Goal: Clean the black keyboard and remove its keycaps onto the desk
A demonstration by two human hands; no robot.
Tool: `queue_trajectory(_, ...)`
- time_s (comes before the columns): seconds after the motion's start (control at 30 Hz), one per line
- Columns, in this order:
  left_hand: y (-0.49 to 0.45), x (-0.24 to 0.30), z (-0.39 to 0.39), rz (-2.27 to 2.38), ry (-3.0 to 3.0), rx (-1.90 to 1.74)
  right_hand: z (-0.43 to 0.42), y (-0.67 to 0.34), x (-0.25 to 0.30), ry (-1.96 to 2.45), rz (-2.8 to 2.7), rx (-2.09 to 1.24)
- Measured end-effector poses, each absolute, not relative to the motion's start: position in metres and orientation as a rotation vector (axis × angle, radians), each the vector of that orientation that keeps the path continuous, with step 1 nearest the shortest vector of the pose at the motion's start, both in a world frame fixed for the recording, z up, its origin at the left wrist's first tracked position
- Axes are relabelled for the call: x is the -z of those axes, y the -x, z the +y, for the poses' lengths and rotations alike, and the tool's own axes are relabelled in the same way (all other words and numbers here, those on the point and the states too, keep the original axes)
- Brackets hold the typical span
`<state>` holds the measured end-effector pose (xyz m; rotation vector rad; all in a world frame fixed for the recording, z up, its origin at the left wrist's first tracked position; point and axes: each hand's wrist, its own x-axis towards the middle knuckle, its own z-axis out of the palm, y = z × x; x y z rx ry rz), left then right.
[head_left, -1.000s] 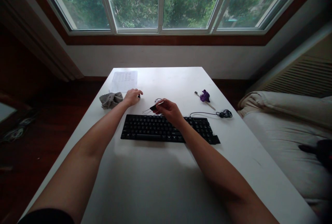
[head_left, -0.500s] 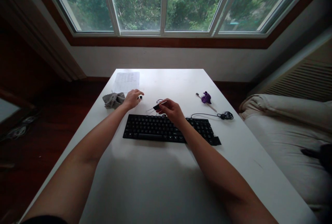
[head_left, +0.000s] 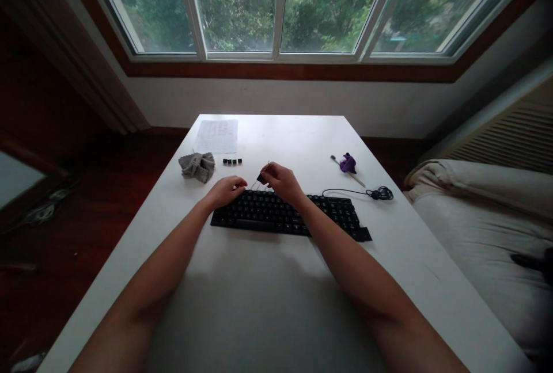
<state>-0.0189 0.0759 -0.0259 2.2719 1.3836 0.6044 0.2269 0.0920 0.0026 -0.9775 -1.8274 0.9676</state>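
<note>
A black keyboard (head_left: pixel 268 212) lies across the white table in front of me. My right hand (head_left: pixel 280 180) is closed around the dark handle of a wire keycap puller (head_left: pixel 261 178). The puller's thin wire prongs point down and left, close to the keyboard's top edge; whether they touch a key is too small to tell. My left hand (head_left: pixel 227 190) lies over the keyboard's upper left corner, its fingers stretched to the right beside the wires, with nothing seen in it. Several black keycaps (head_left: pixel 233 161) sit in a row behind my left hand.
A crumpled grey cloth (head_left: pixel 197 167) and a printed paper sheet (head_left: pixel 217 136) lie at the back left. On the right are a brush (head_left: pixel 356 179), a purple cloth (head_left: pixel 348 163) and the keyboard's coiled cable (head_left: pixel 380 193). A sofa (head_left: pixel 475 246) stands beyond the table's right edge.
My left hand has moved from the keycap row down to the keyboard's upper left corner, uncovering the row. The puller in my right hand has tilted to point more steeply down.
</note>
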Motion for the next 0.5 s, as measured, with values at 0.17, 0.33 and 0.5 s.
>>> queue_trajectory(0.17,0.012,0.022,0.058,1.395,-2.293,-0.641,0.112,-0.212,0.001,1.061,-1.920,-0.904)
queue_trajectory(0.33,0.011,0.026,0.058,1.436,-2.261,-0.665,0.128,-0.197,-0.007,1.158,-2.073,-0.943)
queue_trajectory(0.5,0.013,0.029,0.059,1.420,-2.267,-0.667,0.115,-0.186,-0.026,1.007,-2.410,-0.722)
